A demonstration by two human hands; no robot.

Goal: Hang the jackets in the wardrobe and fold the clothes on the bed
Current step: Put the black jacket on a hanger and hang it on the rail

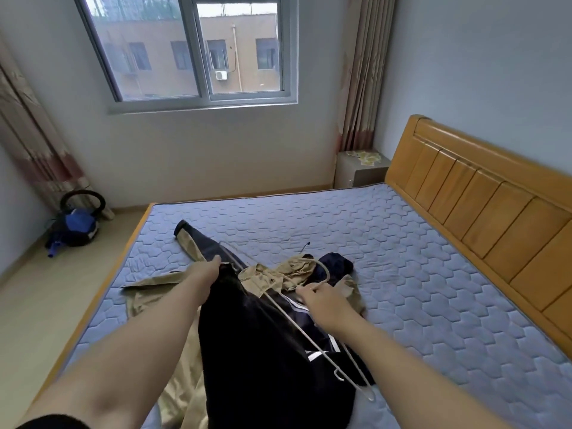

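Soft, light navy-and-tan jacket [263,335], crumpled at the mattress [402,258] centre. Your left hand [205,270] clamps its fingers on what seems its shoulder; your right hand [325,301] pinches the springy wire hanger [328,272] below its hook. Grasp fabric at the collar.

2 jackets [263,351] [148,292], 2 hands [207,270] [322,300], 1 bed [402,258], 2 curtains [365,72] [28,134].

Dark navy jacket with white stripes [263,335] spread lengthwise on blue quilted mattress of wooden bed [402,258], collar end gripped by left hand [210,267]. Thin white wire hanger [328,274] laid diagonally over jacket, pinched near hook by right hand [322,300]. Crumpled khaki garment [278,274] bunched beside and beneath jacket.
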